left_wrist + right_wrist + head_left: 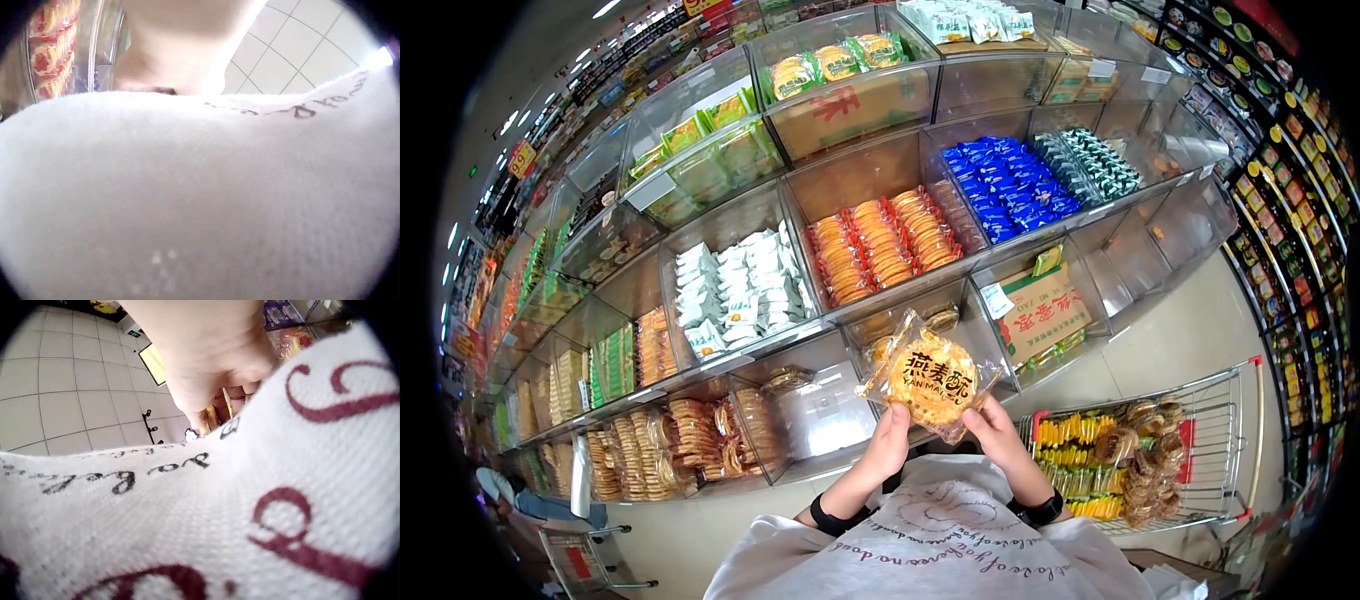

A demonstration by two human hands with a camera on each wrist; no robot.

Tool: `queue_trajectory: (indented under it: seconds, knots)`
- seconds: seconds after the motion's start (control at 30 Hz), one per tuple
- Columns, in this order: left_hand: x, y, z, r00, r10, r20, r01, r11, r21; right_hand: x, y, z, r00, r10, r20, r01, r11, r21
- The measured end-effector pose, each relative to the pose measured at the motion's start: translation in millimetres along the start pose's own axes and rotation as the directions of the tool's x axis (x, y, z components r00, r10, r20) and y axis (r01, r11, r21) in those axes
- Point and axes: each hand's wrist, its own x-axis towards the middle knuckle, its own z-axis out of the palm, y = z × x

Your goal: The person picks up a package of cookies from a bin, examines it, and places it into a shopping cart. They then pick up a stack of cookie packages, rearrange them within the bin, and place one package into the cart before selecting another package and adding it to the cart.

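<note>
In the head view, a round golden biscuit in a clear wrapper (935, 385), printed with dark Chinese characters, is held up in front of the chest. My left hand (888, 446) pinches its lower left edge, thumb on the printed face. At the lower right edge my right hand (999, 446) grips the wrapper the same way. Both hands' other fingers are mostly hidden behind the packet. A white shirt (200, 187) fills most of the left wrist view, with part of the left hand above it. In the right wrist view the right hand (209, 356) curls around something golden, mostly hidden by cloth.
Clear bins hold orange biscuits in red wrappers (885, 245), blue packets (1005, 190) and white packets (740, 290). Behind the biscuit stands a low bin with a printed carton (1045, 310). A shopping cart (1220, 440) at the right carries yellow packets (1075, 460) and brown bagged goods (1150, 455).
</note>
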Motion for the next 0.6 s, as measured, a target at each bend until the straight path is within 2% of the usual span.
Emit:
queue_trajectory:
  seconds: [0.07, 0.13, 0.2, 0.37, 0.43, 0.47, 0.53, 0.6]
  knots:
    - [-4, 2, 1, 1.000, 0.005, 0.013, -0.004, 0.999, -0.035, -3, 6, -1, 1.000, 0.001, 0.005, -0.001, 1.000, -0.028]
    - [-8, -2, 0, 0.996, -0.028, -0.086, 0.014, 0.987, -0.159, -4, 9, 3, 1.000, 0.003, 0.013, -0.003, 0.998, -0.056]
    - [-12, -2, -5, 0.995, -0.038, -0.087, 0.021, 0.982, -0.187, -5, 10, 9, 0.996, -0.047, 0.081, 0.041, 0.997, 0.071]
    - [-20, 7, -11, 0.993, -0.024, -0.113, -0.004, 0.970, -0.241, -7, 17, 25, 0.991, -0.055, 0.123, 0.035, 0.987, 0.156]
    - [-23, 10, -13, 0.981, -0.065, -0.183, 0.005, 0.951, -0.310, -6, 25, 25, 0.986, 0.017, 0.166, -0.010, 0.999, -0.046]
    - [-24, 13, -14, 0.980, -0.064, -0.186, 0.003, 0.950, -0.311, -6, 26, 27, 0.985, 0.019, 0.170, -0.011, 0.999, -0.047]
    - [-26, 19, -18, 0.965, -0.068, -0.252, 0.001, 0.966, -0.259, -5, 26, 32, 0.962, -0.017, 0.274, 0.076, 0.975, -0.207]
    - [-31, 19, -28, 0.955, -0.047, -0.293, -0.028, 0.969, -0.244, -2, 27, 44, 0.962, 0.026, 0.271, 0.026, 0.982, -0.188]
